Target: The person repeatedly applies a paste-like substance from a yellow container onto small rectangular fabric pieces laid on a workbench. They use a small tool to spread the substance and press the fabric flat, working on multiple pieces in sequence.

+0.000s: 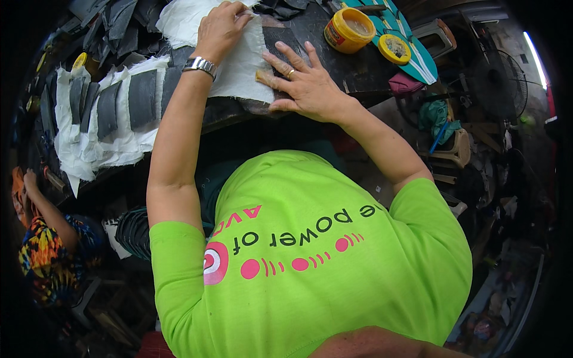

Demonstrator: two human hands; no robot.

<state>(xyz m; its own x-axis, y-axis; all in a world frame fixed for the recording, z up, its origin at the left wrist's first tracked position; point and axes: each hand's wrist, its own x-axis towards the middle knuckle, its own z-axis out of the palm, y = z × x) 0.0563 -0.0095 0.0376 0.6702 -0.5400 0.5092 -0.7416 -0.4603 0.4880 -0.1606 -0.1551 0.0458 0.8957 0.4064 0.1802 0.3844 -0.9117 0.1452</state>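
A piece of white cloth (242, 77) with frayed edges lies on the dark work table (310, 39). My left hand (219, 30), with a metal watch at the wrist, is over its far part; the fingers are bent together and seem to pinch the cloth. Just to the right, my right hand (307, 86) rests with fingers spread beside the cloth's right edge. A ring is on one finger, and another fingertip looks yellowish. Under the cloth's near right corner a brownish edge shows; I cannot tell what it is.
Left, dark curved strips (143, 100) lie on another white cloth (77, 149). Dark scraps (122, 27) pile behind. An open yellow tub (349, 31) and its lid (394, 49) stand far right near a teal board (422, 70). Another person's arm (54, 218) shows at left; a fan (495, 83) at right.
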